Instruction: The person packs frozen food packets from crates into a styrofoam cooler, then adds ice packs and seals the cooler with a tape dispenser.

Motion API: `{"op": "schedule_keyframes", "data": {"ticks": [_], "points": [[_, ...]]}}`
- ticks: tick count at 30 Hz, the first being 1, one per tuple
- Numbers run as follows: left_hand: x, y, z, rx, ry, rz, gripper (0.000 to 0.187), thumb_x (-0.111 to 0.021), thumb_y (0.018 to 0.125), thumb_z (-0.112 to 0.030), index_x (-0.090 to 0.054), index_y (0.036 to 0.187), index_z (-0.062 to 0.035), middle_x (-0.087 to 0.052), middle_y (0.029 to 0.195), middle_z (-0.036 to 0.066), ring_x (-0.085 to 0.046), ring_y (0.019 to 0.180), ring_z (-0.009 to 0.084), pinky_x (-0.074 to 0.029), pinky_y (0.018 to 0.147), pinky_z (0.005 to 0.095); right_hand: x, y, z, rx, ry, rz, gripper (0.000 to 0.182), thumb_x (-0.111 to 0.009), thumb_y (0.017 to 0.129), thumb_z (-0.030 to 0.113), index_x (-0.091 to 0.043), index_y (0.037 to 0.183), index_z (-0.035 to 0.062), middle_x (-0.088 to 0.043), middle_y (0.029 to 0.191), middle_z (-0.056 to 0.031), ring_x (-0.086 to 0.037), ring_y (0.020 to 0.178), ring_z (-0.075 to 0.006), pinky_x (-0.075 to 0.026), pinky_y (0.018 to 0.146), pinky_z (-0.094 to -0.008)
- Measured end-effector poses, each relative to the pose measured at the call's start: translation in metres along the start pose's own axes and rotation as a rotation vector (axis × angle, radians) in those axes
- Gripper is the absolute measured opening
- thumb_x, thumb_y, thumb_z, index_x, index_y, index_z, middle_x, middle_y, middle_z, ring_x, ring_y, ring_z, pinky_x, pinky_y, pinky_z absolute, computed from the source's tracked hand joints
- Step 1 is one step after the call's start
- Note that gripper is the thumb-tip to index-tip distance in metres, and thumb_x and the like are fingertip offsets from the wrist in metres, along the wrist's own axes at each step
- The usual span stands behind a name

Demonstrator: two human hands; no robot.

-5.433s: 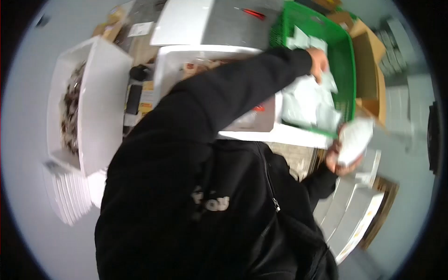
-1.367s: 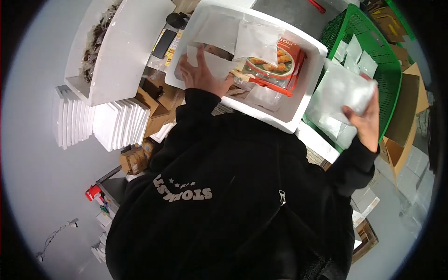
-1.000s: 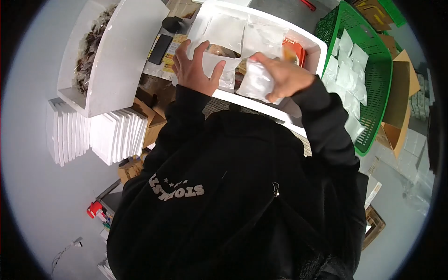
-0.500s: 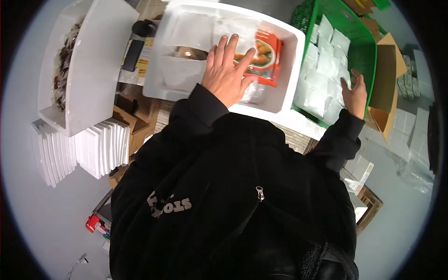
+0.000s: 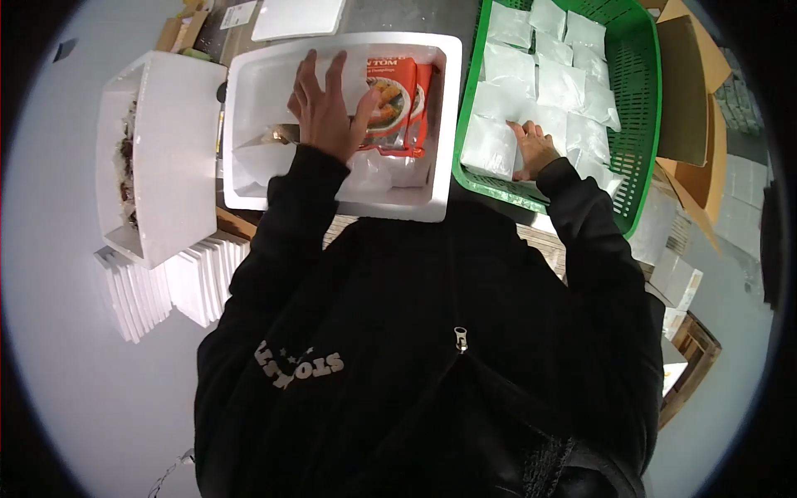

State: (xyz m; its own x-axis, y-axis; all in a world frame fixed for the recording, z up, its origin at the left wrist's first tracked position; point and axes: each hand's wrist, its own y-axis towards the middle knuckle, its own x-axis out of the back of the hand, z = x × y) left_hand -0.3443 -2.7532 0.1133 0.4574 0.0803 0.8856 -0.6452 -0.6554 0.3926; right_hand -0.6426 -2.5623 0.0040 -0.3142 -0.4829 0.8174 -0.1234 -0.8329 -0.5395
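Note:
My left hand (image 5: 326, 108) is over the white foam box (image 5: 332, 205), fingers spread, with nothing in it. Beside its thumb lies a red food bag (image 5: 390, 70) with dumplings pictured on it, and the edge of a second red bag (image 5: 422, 108) shows to the right. White pouches (image 5: 374, 173) line the box floor near the bags. In the green crate (image 5: 635, 149), my right hand (image 5: 535, 149) has its thumb and bent fingers around a plump white pack at the near side. Other square white packs (image 5: 560, 83) surround it; the fingers partly hide the gripped one.
To the left stands a tilted foam box (image 5: 178, 158) with dark contents, above a row of upright foam lids (image 5: 199, 278). A white lid (image 5: 297, 18) lies behind the middle box. Open cardboard boxes (image 5: 685, 91) adjoin the crate on the right.
The view has shifted, with both containers now further left in it. My left hand has moved off the red bag, uncovering more of it. My right hand has closed around a white pack.

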Motion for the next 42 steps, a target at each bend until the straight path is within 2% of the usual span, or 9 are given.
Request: {"op": "schedule_keyframes", "data": {"ticks": [2, 5, 10, 22, 25, 31, 33, 36, 42], "points": [[-0.006, 0.022, 0.001, 0.194, 0.136, 0.027, 0.061, -0.063, 0.079, -0.039, -0.041, 0.129, -0.012, -0.03, 0.132, 0.021, -0.03, 0.124, 0.0396, -0.024, 0.097, 0.0547, 0.0, 0.005, 0.002, 0.018, -0.028, -0.042, 0.119, -0.086, 0.046, 0.026, -0.016, 0.142, 0.0129, -0.038, 0.122, -0.0201, -0.04, 0.116, -0.037, -0.039, 0.09, -0.05], [-0.029, 0.019, 0.017, 0.145, 0.236, 0.003, 0.062, -0.067, 0.071, -0.041, -0.046, 0.12, -0.0099, -0.036, 0.123, 0.017, -0.036, 0.116, 0.0361, -0.025, 0.094, 0.0521, 0.011, 0.005, 0.015, -0.097, -0.167, 0.168, 0.132, -0.086, 0.046, 0.028, -0.001, 0.145, 0.0118, -0.026, 0.134, -0.0273, -0.034, 0.121, -0.0423, -0.036, 0.093, -0.0524], [-0.017, 0.025, 0.026, 0.114, 0.183, 0.125, 0.058, -0.068, 0.066, -0.036, -0.051, 0.114, -0.0108, -0.041, 0.116, 0.014, -0.039, 0.112, 0.031, -0.026, 0.092, 0.0511, 0.007, 0.014, 0.035, 0.056, 0.13, 0.005, 0.129, -0.083, 0.05, 0.031, 0.001, 0.145, 0.011, -0.025, 0.133, -0.0311, -0.035, 0.12, -0.0443, -0.03, 0.099, -0.0547], [-0.009, 0.032, 0.028, 0.124, 0.051, 0.176, 0.057, -0.078, 0.058, -0.03, -0.05, 0.105, -0.0146, -0.044, 0.113, 0.01, -0.046, 0.108, 0.032, -0.043, 0.082, 0.0506, 0.047, -0.006, 0.01, 0.012, 0.018, 0.158, 0.107, -0.084, 0.047, 0.03, -0.029, 0.134, 0.0007, -0.041, 0.122, -0.0212, -0.045, 0.115, -0.0355, -0.04, 0.092, -0.0478], [-0.005, 0.032, 0.034, 0.127, 0.058, 0.18, 0.06, -0.08, 0.054, -0.031, -0.049, 0.103, -0.0151, -0.044, 0.111, 0.009, -0.045, 0.109, 0.0318, -0.043, 0.081, 0.0501, 0.053, -0.029, -0.033, 0.205, 0.519, -0.086, 0.107, -0.08, 0.056, 0.034, -0.022, 0.138, -0.004, -0.04, 0.13, -0.0243, -0.043, 0.121, -0.0335, -0.035, 0.1, -0.04], [0.005, 0.033, 0.029, 0.186, -0.023, 0.239, 0.058, -0.079, 0.058, -0.026, -0.05, 0.106, -0.0133, -0.045, 0.112, 0.01, -0.044, 0.11, 0.0317, -0.041, 0.086, 0.0465, 0.154, -0.098, 0.121, 0.279, 1.109, -0.605, 0.105, -0.071, 0.069, 0.034, -0.006, 0.139, -0.0097, -0.05, 0.119, -0.0246, -0.047, 0.116, -0.0282, -0.03, 0.103, -0.0309], [0.008, 0.031, 0.033, 0.132, -0.115, 0.227, 0.054, -0.078, 0.064, -0.029, -0.052, 0.109, -0.013, -0.045, 0.113, 0.01, -0.044, 0.111, 0.0303, -0.04, 0.088, 0.047, 0.161, -0.084, 0.164, 0.176, 1.113, -0.494, 0.11, -0.072, 0.067, 0.039, -0.003, 0.14, -0.0075, -0.059, 0.105, -0.0253, -0.057, 0.102, -0.0333, -0.042, 0.093, -0.0322], [0.006, 0.025, 0.054, 0.065, -0.24, 0.15, 0.047, -0.075, 0.07, -0.029, -0.054, 0.108, -0.0116, -0.047, 0.114, 0.011, -0.045, 0.11, 0.0301, -0.04, 0.088, 0.045, 0.152, -0.03, 0.214, -0.038, 0.657, -0.54, 0.101, -0.066, 0.064, 0.052, -0.021, 0.138, 0.0005, -0.056, 0.104, -0.032, -0.058, 0.095, -0.0439, -0.048, 0.082, -0.0401], [0.019, 0.021, 0.055, 0.108, -0.449, -0.049, 0.026, -0.066, 0.08, -0.019, -0.06, 0.101, -0.0059, -0.053, 0.1, 0.014, -0.052, 0.098, 0.0347, -0.041, 0.086, 0.04, 0.1, 0.03, 0.247, -0.385, 0.024, -0.672, 0.086, -0.053, 0.075, 0.062, -0.033, 0.133, 0.0025, -0.037, 0.122, -0.0292, -0.061, 0.085, -0.0397, -0.05, 0.074, -0.0434]]}}
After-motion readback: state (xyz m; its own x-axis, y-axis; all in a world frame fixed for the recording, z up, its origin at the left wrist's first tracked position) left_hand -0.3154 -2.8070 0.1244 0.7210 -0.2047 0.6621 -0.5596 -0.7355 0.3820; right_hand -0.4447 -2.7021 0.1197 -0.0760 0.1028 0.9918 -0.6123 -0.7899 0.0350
